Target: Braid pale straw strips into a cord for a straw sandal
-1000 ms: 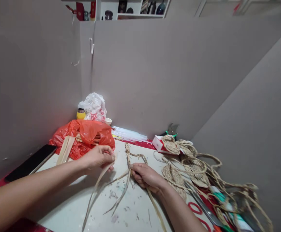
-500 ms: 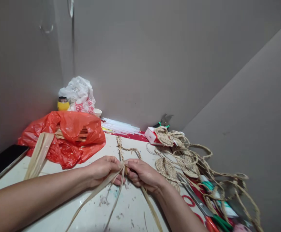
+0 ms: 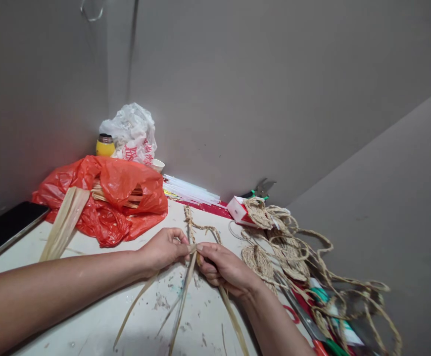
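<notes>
A braid of dry straw-coloured fibre (image 3: 189,221) runs away from me over the white tabletop, its near end between my two hands. My left hand (image 3: 168,251) pinches a strand at the braid's end, thumb against fingers. Close beside it, my right hand (image 3: 218,264) grips the strands where they meet, fingers curled. Loose flat strips (image 3: 182,301) hang from the join toward me, and another strip (image 3: 233,316) trails out below my right hand. Behind my right hand, a thinner braided cord (image 3: 210,228) bends off from the main braid.
An orange plastic bag (image 3: 126,178) with fibre strips lies at the left, near a phone (image 3: 11,230). White sticks (image 3: 193,190) lie at the back. Coiled braided cord (image 3: 258,259), pruning shears (image 3: 263,188) and scissors (image 3: 304,311) are at the right. A yellow jar (image 3: 105,146) stands behind the bag.
My left hand has shifted its fingers at the join, and the wide strip that slanted left now hangs down centrally. The view has turned slightly. My right hand keeps its grip.
</notes>
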Demonstrator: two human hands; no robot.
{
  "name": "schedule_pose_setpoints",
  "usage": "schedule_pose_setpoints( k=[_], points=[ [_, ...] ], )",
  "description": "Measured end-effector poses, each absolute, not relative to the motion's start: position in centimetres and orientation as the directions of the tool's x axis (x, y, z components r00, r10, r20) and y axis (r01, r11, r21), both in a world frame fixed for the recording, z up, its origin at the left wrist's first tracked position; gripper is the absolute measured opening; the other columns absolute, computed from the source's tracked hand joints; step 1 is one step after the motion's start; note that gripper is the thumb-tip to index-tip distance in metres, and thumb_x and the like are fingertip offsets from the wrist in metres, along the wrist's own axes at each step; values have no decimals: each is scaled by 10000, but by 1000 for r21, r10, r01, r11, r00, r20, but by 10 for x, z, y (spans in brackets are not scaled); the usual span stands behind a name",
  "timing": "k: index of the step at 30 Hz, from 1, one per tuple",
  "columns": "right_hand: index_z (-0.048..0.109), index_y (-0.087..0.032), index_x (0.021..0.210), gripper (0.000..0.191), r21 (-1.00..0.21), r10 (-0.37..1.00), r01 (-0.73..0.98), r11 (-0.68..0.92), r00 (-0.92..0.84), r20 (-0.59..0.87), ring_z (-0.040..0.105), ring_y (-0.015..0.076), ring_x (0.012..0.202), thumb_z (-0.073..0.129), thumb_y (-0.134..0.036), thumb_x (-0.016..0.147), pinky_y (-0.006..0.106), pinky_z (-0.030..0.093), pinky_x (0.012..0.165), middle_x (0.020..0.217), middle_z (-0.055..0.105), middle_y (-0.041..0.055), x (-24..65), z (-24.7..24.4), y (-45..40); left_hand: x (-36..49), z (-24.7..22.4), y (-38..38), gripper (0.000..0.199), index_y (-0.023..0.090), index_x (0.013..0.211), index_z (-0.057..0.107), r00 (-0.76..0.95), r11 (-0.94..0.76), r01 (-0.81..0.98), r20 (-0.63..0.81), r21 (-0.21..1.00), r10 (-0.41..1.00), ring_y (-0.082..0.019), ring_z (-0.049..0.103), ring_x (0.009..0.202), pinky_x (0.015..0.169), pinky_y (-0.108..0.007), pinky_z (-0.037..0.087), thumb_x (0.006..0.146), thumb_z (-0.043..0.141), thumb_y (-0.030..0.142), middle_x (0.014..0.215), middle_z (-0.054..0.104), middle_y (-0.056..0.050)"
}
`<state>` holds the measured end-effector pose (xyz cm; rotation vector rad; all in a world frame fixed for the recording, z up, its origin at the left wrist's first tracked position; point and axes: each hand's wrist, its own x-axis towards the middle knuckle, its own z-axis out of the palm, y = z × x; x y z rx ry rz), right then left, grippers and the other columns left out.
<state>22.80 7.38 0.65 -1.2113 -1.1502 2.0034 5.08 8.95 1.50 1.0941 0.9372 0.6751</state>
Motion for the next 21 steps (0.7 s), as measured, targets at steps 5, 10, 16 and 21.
schedule_pose_setpoints(
  k=[5, 10, 16, 21],
  points=[
    [434, -182, 681, 347, -865, 771, -13, -501, -461, -439, 101, 27, 374, 585, -473, 792, 172, 68, 349, 427, 249, -119, 228, 7, 73, 51, 14, 91, 246, 160, 668, 475, 443, 266, -18, -231, 964, 866, -27, 324, 400, 423, -176, 210, 644, 661, 320, 522, 540, 49],
    [424, -182, 683, 349, -870, 768, -6, -493, -472, -432, 96, 29, 381, 578, -472, 802, 175, 61, 351, 442, 253, -116, 227, 8, 72, 51, 3, 95, 118, 144, 672, 544, 443, 31, 55, -52, 998, 895, -67, 383, 514, 498, -189, 281, 671, 595, 251, 544, 477, 57],
    [426, -182, 686, 329, -872, 769, -25, -490, -484, -418, 106, 31, 383, 558, -448, 826, 175, 69, 351, 452, 256, -111, 228, 6, 73, 49, 9, 90, 107, 130, 701, 615, 479, -108, 181, 8, 978, 878, -102, 473, 603, 582, -206, 368, 673, 538, 199, 639, 575, 14],
    [422, -186, 686, 339, -865, 766, -12, -502, -470, -438, 106, 30, 385, 572, -463, 810, 168, 74, 350, 447, 257, -114, 228, 7, 73, 45, 6, 92, 160, 144, 740, 650, 513, -236, 243, 82, 941, 855, -134, 547, 690, 662, -218, 397, 712, 498, 188, 712, 644, -9]
  ],
)
